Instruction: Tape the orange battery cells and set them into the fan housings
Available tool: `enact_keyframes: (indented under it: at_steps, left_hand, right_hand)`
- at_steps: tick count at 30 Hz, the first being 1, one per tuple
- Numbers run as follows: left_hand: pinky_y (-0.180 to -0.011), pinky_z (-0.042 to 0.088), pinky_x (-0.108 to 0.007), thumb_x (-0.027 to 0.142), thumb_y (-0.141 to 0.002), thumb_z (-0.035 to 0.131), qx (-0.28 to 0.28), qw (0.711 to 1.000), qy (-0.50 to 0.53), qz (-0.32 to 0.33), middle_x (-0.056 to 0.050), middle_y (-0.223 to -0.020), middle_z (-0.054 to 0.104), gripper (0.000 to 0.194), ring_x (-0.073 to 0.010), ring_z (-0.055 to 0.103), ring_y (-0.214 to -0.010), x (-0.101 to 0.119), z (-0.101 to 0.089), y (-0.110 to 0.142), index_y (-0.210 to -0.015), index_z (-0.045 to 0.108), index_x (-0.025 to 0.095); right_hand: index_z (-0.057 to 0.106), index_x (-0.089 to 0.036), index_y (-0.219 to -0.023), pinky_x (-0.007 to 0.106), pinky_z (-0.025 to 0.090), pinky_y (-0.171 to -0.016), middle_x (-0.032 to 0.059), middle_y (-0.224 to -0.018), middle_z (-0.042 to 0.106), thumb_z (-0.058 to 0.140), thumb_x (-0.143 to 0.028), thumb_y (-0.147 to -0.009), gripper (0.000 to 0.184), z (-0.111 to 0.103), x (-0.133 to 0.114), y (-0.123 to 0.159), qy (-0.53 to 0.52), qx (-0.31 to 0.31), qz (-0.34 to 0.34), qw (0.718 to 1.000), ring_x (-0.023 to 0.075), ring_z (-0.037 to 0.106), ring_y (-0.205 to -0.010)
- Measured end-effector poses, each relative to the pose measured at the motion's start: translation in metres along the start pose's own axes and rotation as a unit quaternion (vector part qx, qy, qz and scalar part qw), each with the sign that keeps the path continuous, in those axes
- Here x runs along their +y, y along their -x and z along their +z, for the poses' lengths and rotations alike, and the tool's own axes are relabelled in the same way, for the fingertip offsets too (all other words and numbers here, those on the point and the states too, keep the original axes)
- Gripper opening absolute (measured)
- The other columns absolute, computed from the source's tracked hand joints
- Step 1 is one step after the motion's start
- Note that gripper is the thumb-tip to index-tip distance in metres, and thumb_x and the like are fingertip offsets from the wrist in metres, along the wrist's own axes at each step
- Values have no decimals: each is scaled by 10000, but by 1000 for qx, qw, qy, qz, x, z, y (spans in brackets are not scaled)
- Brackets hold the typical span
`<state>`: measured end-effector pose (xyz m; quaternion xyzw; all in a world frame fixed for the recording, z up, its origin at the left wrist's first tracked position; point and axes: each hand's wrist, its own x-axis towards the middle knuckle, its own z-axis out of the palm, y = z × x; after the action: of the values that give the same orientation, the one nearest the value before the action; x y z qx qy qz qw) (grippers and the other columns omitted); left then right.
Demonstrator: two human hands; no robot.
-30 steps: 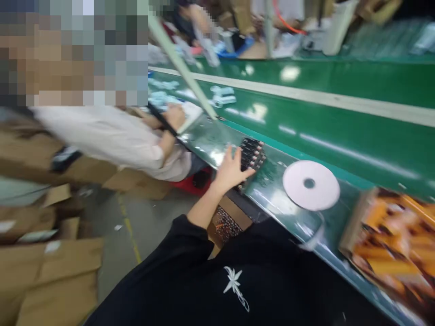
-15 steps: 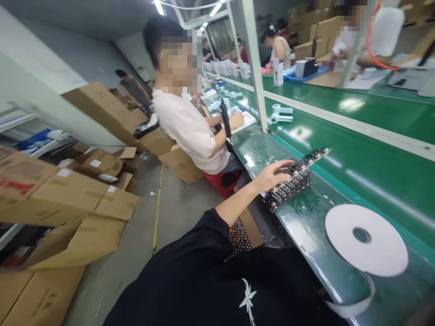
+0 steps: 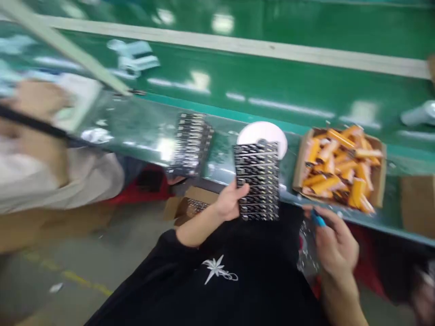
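Observation:
My left hand (image 3: 231,201) grips the left edge of a black circuit board panel (image 3: 258,181), thumb on its face. The panel is upright, in front of my black shirt, with rows of small boards on it. My right hand (image 3: 335,244) is closed around a small blue object (image 3: 318,219); motion blur hides its kind. To the left, a stack of circuit board panels (image 3: 190,145) lies on the bench. Behind the held panel is a white reel (image 3: 261,131), partly covered by it.
A cardboard box (image 3: 380,181) of orange wrapped cylinders (image 3: 340,163) sits on the bench at right. Beyond the bench runs a green conveyor belt (image 3: 210,63) carrying pale blue parts (image 3: 134,56). A co-worker's arm (image 3: 57,131) is at left, near a slanted post (image 3: 68,45).
The view has swung down and right. My left hand has left the stack and now holds one panel before me. My right hand and the orange cylinders have come into view.

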<state>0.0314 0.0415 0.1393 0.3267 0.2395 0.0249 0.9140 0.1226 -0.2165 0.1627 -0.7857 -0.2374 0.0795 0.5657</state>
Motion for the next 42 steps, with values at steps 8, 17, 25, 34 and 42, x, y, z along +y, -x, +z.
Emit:
enact_keyframes:
  at_steps: [8,17,25,34,42]
  left_hand:
    - [-1059,657,-477,384,-624,1058,109,975,-90,172,-46,-1203,814,754,-257,801,-1054,3,10,-5,-1281,697,306]
    - [-1121,629,-535,379,-620,1054,97,968,-114,201,-56,-1304,786,841,-316,764,-1226,4,11,-7,-1366,669,343]
    - [-1125,625,-545,423,-634,1052,78,961,-160,210,-73,-1305,776,851,-337,727,-1293,0,3,-10,-1381,656,330]
    - [-1137,616,-543,422,-601,1059,92,957,-155,228,-64,-1316,768,891,-336,715,-1310,3,4,-14,-1385,641,345]
    - [-1101,637,-521,443,-606,1051,92,957,-166,218,-60,-1274,789,850,-319,765,-1204,4,2,-15,-1356,666,334]
  right_hand:
    - [604,-245,-1487,535,592,-1065,142,-1335,762,605,-267,-1093,394,28,7,0,165,-58,-123,977,318,709,-1237]
    - [637,-217,-1456,515,590,-1076,142,-1357,757,609,-272,-1101,360,29,7,4,146,-94,-108,979,310,704,-1242]
    - [707,-216,-1386,430,655,-956,118,-1250,795,609,-270,-1103,304,24,6,1,131,-126,-96,979,278,756,-1100]
    - [653,-223,-1475,479,614,-1048,131,-1347,763,603,-252,-1096,383,27,8,2,124,-121,-111,979,307,718,-1216]
    - [666,-196,-1430,439,621,-1039,142,-1298,758,570,-343,-1125,353,26,9,3,112,-148,-56,981,288,728,-1183]
